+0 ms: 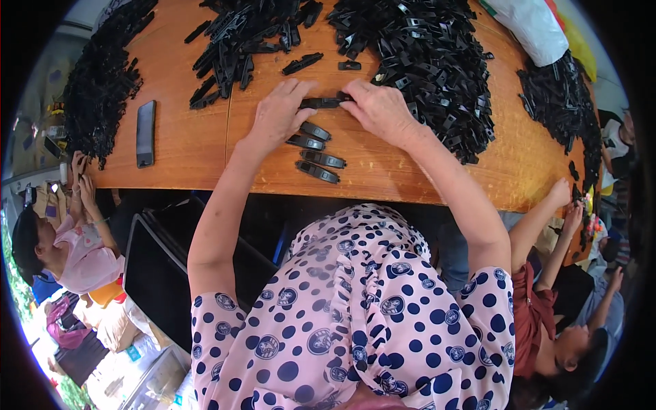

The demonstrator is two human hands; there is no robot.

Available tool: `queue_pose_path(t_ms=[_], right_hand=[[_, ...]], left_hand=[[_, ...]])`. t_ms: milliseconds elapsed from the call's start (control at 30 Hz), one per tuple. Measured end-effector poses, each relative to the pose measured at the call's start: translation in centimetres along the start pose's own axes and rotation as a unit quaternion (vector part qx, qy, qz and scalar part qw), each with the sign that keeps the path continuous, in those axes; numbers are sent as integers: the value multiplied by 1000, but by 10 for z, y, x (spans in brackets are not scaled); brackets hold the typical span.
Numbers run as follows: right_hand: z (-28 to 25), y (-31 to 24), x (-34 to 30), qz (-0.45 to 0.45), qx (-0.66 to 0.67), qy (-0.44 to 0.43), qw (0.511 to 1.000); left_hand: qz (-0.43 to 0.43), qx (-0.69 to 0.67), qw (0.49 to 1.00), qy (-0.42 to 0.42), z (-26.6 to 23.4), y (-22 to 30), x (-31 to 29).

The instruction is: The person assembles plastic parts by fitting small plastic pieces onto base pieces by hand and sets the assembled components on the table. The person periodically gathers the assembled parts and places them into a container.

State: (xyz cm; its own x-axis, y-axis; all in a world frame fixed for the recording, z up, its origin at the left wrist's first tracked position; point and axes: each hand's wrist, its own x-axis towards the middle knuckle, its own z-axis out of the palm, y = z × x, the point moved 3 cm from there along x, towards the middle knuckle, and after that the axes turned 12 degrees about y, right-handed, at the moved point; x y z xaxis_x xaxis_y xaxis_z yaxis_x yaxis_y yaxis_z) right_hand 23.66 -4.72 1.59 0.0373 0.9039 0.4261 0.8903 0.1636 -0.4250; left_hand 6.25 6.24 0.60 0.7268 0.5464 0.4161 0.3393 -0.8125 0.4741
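Observation:
Over the wooden table, both my hands hold one black plastic clip-like piece level between them. My left hand pinches its left end, thumb below and fingers above. At its other end my right hand closes its fingertips, hiding that tip. Just below lie several similar black pieces, side by side in a short column near the table's front edge. Beyond my hands rest a single long black piece and a small short one.
Large heaps of black parts cover the far middle, the right of centre and the left. A dark phone lies at left. White bags stand at far right. Other people sit at both table ends.

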Motion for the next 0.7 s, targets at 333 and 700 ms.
queue_pose_path(t_ms=[333,700], right_hand=[[10,4,24,-65,-69,-116,989],[21,-3,43,-14,5,-157,988]], left_hand=[[1,-74,997,-5,0,-26,-5],[6,-72,997,19,-4,-28,-2]])
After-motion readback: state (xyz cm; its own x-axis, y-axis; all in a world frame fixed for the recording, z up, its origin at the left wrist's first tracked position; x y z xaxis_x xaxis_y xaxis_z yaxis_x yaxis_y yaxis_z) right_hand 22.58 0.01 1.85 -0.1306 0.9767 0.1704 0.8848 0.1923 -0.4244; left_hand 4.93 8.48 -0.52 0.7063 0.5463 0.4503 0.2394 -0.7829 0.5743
